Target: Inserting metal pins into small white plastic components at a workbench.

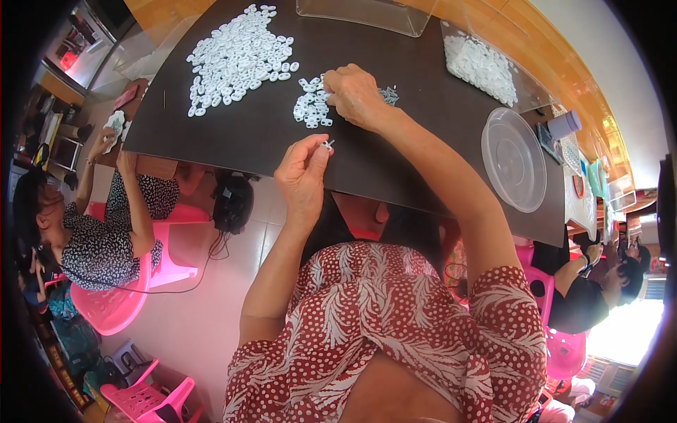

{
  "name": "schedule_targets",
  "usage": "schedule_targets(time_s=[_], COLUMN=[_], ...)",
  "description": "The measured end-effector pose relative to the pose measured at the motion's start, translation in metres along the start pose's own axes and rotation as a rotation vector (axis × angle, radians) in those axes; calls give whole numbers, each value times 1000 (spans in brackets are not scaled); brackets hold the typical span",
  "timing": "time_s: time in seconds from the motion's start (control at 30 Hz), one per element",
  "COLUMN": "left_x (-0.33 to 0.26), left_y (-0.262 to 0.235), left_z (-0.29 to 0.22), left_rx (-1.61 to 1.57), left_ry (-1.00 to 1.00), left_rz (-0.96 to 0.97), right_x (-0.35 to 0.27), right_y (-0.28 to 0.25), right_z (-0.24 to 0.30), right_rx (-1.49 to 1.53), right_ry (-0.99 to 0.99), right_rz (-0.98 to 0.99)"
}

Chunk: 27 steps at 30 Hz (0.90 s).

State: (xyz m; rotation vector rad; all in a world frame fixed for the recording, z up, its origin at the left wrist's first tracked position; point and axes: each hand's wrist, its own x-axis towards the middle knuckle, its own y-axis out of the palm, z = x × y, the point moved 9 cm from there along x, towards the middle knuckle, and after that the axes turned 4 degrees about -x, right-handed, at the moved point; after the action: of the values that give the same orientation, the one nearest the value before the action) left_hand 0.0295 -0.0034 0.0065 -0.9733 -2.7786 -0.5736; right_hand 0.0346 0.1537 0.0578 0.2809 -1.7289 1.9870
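Between the thumb and fingers of my left hand (302, 169), a small white plastic piece (327, 144) with thin prongs is pinched near the table's front edge. My right hand (357, 97) reaches over the right side of a small pile of white plastic pieces with holes (310, 109). Its fingers are curled downward and closed together, and their tips are partly hidden, so what they grip does not show. Just beyond that hand lies a little heap of small grey parts (388, 94).
A large heap of white oval rings (240, 60) covers the dark table's (233, 134) far left. At the right are a clear tray of white pieces (481, 69) and a round clear lid (515, 159). A clear bin (367, 15) stands at the back. Another person (106, 233) sits at left.
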Motion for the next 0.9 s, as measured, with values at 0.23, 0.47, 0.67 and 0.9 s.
schedule_targets(time_s=[0.23, 0.47, 0.67, 0.9], left_x=[1, -5, -11, -20], left_y=[0, 34, 48, 58], left_z=[-5, -28, -36, -36], left_rx=[-82, -141, -121, -91], left_ry=[-167, -186, -158, -131], left_rz=[-33, 34, 41, 45], right_x=[-31, -78, -99, -115], right_y=[-24, -39, -51, -63], right_z=[-17, -9, -4, -5], right_rx=[798, 1258, 1325, 1317], right_ry=[314, 603, 621, 601], right_rz=[45, 140, 77, -31])
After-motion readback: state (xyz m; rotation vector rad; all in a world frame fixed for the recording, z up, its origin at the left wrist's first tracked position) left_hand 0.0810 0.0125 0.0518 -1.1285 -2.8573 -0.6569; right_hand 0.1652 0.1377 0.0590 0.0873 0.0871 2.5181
